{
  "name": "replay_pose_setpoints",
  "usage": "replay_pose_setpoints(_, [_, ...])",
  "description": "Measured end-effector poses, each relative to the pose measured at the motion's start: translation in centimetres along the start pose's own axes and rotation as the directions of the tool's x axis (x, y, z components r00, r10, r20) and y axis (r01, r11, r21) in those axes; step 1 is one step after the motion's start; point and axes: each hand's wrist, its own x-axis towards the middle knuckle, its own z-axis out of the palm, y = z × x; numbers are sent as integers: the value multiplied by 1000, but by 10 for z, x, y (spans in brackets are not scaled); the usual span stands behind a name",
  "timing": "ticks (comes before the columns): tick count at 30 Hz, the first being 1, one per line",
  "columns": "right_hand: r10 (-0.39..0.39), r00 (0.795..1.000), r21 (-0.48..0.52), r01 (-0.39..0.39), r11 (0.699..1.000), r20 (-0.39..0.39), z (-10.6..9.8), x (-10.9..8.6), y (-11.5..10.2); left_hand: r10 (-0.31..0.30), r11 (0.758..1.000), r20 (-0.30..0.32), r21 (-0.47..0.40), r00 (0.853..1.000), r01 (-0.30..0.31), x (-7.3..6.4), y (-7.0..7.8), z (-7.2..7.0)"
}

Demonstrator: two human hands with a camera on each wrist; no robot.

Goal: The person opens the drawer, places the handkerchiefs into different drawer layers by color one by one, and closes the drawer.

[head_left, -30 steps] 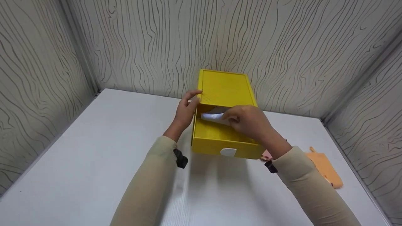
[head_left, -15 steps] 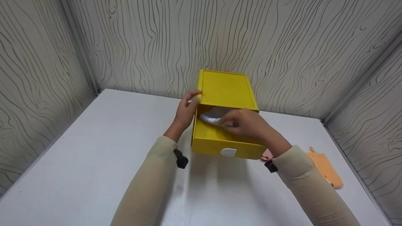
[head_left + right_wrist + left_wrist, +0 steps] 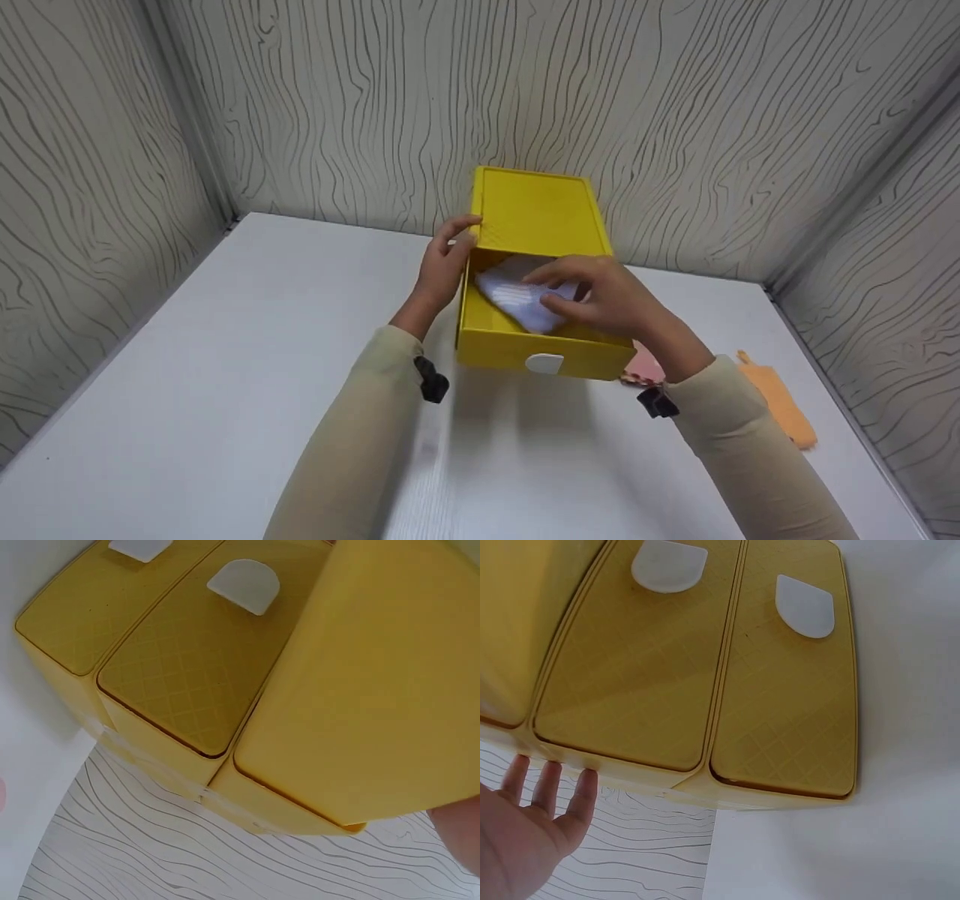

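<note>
A yellow cabinet (image 3: 540,214) with stacked drawers stands at the back of the table, its top drawer (image 3: 495,351) pulled out. A white folded cloth (image 3: 514,296) with faint stripes lies flat in that drawer. Over the cloth is my right hand (image 3: 611,292), thumb and fingers spread apart, fingertips right at the fabric. My left hand (image 3: 439,270) touches the cabinet's left side near the top. The left wrist view shows the fingertips (image 3: 547,776) against the side wall, beside the shut lower drawers (image 3: 641,660). Only a sliver of right hand (image 3: 461,832) shows in the right wrist view.
An orange cloth (image 3: 780,401) with a loop lies on the white table (image 3: 300,337) at the right. Partly behind the right forearm is a pink cloth (image 3: 643,365) with a patterned edge. Wood-grain panels (image 3: 360,112) enclose the back and sides.
The white cloth, pinched in the right hand before, now lies spread toward the drawer's front. The right thumb and fingers have parted from each other. The left hand stays in place.
</note>
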Motion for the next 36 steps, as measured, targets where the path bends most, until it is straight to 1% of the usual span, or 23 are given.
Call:
replay_pose_setpoints(2, [-44, 997, -21, 43, 999, -59, -1, -3, -2, 0, 1000, 1, 1, 1000, 0, 0, 0, 0])
replay_pose_setpoints(5, [-104, 983, -46, 98, 994, -152, -2, -8, -6, 1, 1000, 2, 1, 1000, -1, 0, -1, 0])
replay_pose_setpoints(9, [-176, 950, -42, 171, 984, -257, -1, -15, -15, -7, 1000, 0, 4, 1000, 7, -1, 0, 0])
replay_pose_setpoints(12, [-216, 928, -28, 218, 976, -305, -1, -21, -23, -17, 1000, 0, 10, 1000, 17, -1, 0, 0])
replay_pose_setpoints(14, [-223, 922, -23, 227, 974, -317, 0, -27, -29, -16, 1000, 0, 11, 1000, 16, -1, 1, 1])
replay_pose_setpoints(19, [-222, 922, -33, 223, 974, -316, 3, -39, -41, 3, 1000, -3, 9, 1000, -3, -1, 1, 1])
replay_pose_setpoints(21, [-237, 917, -44, 236, 971, -321, 4, -42, -44, 4, 1000, -5, 10, 1000, -4, 0, 1, 1])
replay_pose_setpoints(24, [-245, 913, -41, 245, 969, -325, 5, -46, -46, 0, 1000, -8, 12, 1000, 0, 1, 1, 1])
replay_pose_setpoints(28, [-234, 912, -21, 241, 970, -335, 9, -54, -48, -10, 1000, -14, 11, 1000, 10, 1, 1, 1])
replay_pose_setpoints(34, [-280, 887, -48, 282, 958, -369, 13, -66, -47, -11, 1000, -15, 9, 1000, 11, -2, 2, 1])
replay_pose_setpoints(36, [-273, 890, -58, 271, 961, -366, 15, -69, -48, -10, 1000, -18, 10, 1000, 10, -2, 2, 1])
